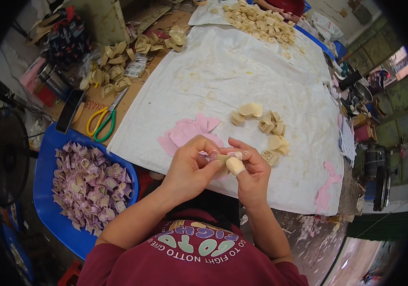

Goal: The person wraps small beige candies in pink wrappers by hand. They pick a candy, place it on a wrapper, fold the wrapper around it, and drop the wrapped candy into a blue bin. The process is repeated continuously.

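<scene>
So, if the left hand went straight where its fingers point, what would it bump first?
The left hand would likely bump the beige piece between the hands, then the right hand; exact depth is hard to tell.

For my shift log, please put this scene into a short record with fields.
Left hand: pinching a small beige piece
Right hand: at the same piece, exact grip unclear
On white sheet: flat pink pieces, molded beige pieces
Blue basin: left of the person, heaped with purple-and-beige pieces
Beside sheet: yellow-and-green-handled scissors, dark phone
</scene>
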Available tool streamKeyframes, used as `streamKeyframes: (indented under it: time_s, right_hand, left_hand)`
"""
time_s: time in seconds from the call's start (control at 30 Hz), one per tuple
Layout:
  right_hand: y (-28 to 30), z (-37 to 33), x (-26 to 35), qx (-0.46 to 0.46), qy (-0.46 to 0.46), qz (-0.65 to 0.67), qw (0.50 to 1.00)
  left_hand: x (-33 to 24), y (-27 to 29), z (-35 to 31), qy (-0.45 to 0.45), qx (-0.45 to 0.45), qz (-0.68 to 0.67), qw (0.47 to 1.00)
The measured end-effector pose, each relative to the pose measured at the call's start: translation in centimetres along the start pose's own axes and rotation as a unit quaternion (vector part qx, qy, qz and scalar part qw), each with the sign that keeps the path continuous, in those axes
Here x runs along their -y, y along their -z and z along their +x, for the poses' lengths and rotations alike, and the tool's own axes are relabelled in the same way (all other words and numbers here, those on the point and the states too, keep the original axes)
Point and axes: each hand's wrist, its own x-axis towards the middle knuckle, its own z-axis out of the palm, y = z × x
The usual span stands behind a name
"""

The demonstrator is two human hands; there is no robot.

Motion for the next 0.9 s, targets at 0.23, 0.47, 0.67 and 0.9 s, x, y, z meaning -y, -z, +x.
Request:
streamKeyframes:
  time_s: [0.23, 0.47, 0.67, 0.9]
  right_hand:
    - [0.5, 0.8, 0.7, 0.011, 0.086, -0.127, 0.988]
    - [-0.1, 1.2, 1.4, 0.010, 0.102, -0.174, 0.980]
    - [-0.6, 1.4, 1.1, -0.075, 0.167, -0.191, 0.964]
    - [-2.2, 0.4, 1.9, -0.006, 0.241, -0.197, 0.950]
  left_hand:
    - [-0.7, -0.1, 0.1, -0.107, 0.003, 0.157, 0.982]
    - [-1.4, 0.4, 0.3, -0.257, -0.014, 0.365, 0.895]
    - [-1.4, 1.3, 0.3, 0.002, -0.025, -0.030, 0.999]
    - [-1.5, 1.3, -0.4, 0.140, 0.011, -0.317, 0.938]
